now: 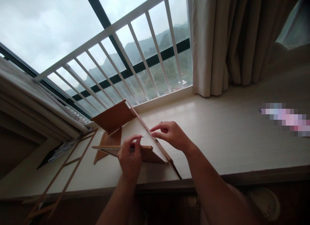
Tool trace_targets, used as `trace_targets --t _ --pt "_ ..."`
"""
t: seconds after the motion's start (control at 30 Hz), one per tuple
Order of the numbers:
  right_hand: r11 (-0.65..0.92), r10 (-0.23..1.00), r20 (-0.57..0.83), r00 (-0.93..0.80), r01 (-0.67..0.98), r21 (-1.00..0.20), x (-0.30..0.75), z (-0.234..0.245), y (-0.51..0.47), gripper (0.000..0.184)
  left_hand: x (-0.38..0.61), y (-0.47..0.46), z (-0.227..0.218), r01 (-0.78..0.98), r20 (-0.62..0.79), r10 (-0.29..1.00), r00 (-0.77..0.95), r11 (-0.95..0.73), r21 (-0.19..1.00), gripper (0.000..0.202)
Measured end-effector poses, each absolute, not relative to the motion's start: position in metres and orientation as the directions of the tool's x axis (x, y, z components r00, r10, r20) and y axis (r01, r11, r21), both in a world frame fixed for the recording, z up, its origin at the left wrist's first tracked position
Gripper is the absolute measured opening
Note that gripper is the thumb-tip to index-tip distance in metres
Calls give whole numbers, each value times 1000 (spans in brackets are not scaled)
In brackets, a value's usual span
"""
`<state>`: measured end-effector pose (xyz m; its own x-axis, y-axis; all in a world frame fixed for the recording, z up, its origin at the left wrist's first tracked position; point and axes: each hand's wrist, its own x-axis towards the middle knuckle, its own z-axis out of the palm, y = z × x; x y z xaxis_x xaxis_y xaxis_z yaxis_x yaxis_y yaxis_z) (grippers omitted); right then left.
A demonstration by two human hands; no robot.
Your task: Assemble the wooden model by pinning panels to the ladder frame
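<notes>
My left hand (130, 155) is closed in a pinch on a thin, small metal pin or nail (139, 138), its tip pointing right above a flat wooden strip (106, 148). My right hand (169, 134) rests with thumb and forefinger pinched together on the long edge strip of a brown wooden frame piece (155, 141); what they pinch is too small to name. A brown wooden panel (113, 117) stands tilted behind the hands. Another triangular wooden piece (108, 144) lies flat beneath it.
All this lies on a pale wooden windowsill counter (218, 134). A ladder-like wooden frame (65, 173) hangs over the counter's front-left edge. White railing bars (135, 57) and a cream curtain (218, 41) stand behind. A blurred patch (285, 118) lies at the right.
</notes>
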<state>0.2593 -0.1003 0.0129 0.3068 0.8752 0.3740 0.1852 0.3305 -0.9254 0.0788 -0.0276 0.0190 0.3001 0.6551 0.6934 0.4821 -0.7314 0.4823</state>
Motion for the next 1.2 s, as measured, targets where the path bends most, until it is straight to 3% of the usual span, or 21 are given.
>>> trace_targets --t 0.3,0.63,0.77,0.9,1.07,1.2 --pt "285 900 356 251 279 -917 251 15 -88 40 79 -25 21 433 697 610 377 -781 449 18" --pt "331 874 399 276 261 -907 243 19 -85 28 79 -25 24 454 676 619 400 -775 440 19" --pt "340 845 373 383 154 -928 243 15 -84 35 81 -23 23 474 663 619 420 -773 422 28" --pt "345 771 311 556 46 -937 248 4 -82 37 78 -21 23 477 617 553 560 -824 306 27" --pt "286 778 155 609 -124 -950 261 -24 -77 34 72 -19 35 455 386 478 789 -877 156 37" --pt "247 784 40 620 -253 -935 258 -49 -73 36 67 -19 41 458 293 467 834 -883 103 45"
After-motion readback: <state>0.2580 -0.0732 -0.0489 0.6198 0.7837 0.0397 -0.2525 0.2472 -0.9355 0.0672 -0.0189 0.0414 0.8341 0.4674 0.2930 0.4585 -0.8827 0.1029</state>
